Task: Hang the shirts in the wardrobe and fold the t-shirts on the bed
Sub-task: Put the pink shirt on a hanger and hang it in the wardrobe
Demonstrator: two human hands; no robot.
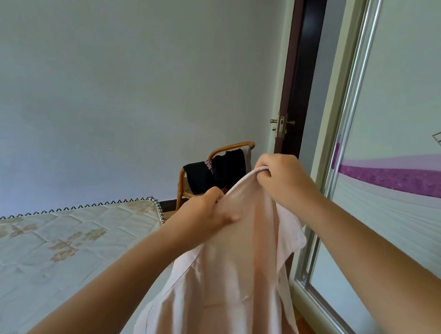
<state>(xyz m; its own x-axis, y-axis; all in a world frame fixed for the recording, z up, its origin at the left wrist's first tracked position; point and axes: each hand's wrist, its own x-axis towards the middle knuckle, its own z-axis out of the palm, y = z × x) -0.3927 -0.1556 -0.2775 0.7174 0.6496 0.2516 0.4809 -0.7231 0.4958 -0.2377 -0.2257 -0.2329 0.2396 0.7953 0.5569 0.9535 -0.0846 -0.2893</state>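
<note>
Pink shirt (228, 277) hangs held up between bed (40, 242) and wardrobe (397, 242). The left hand (205, 214) pinches its cloth and the right hand (281, 176) is fisted round the top edge. No hanger shows, so hanging looks barely begun, and dark clothes (213, 171) wait on the chair (232, 147). The wardrobe crowds the right; free room lies ahead.

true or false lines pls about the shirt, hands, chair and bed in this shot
1. The left hand and right hand both grip the shirt. True.
2. The shirt lies flat on the bed. False: it hangs in the air from the hands, beside the bed.
3. Dark clothes are draped over the chair. True.
4. The right hand is lower than the left hand. False: it is higher.
</note>
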